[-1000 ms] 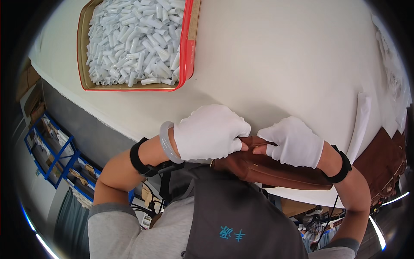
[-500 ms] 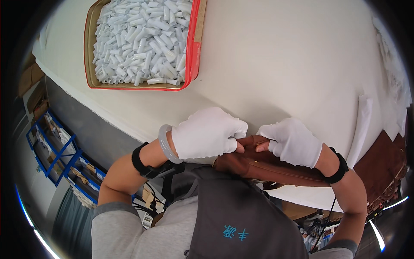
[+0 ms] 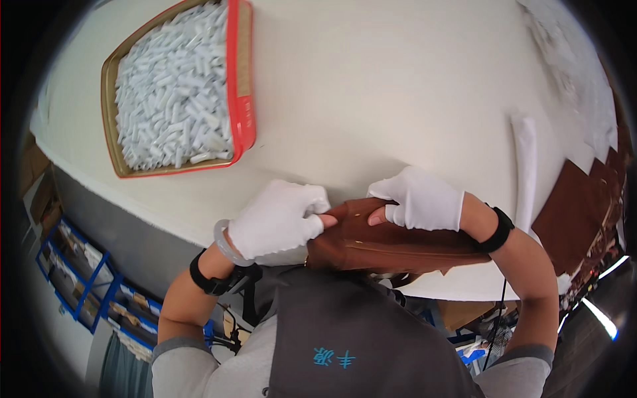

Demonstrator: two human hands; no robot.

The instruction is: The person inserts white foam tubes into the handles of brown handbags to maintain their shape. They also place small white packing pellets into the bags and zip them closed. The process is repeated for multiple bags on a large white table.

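White table (image 3: 332,113) holds red-rimmed box (image 3: 243,123) w/ white tubes (image 3: 176,99) L, white roll (image 3: 525,166) & brown pcs (image 3: 567,202) R.

Red-rimmed tin (image 3: 242,73) of white tubes (image 3: 174,93), white roll (image 3: 525,169) on table (image 3: 371,86); blue rack (image 3: 100,290) left

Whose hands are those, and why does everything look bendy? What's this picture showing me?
There's no robot, just a person. A wide camera on their head looks down, and it makes straight edges bend near the rim. The left hand and right hand wear white gloves. Both pinch a brown piece, maybe leather, near its upper edge. On the pale table sits a tray full of little white tubes. Over on the right is a white roll.
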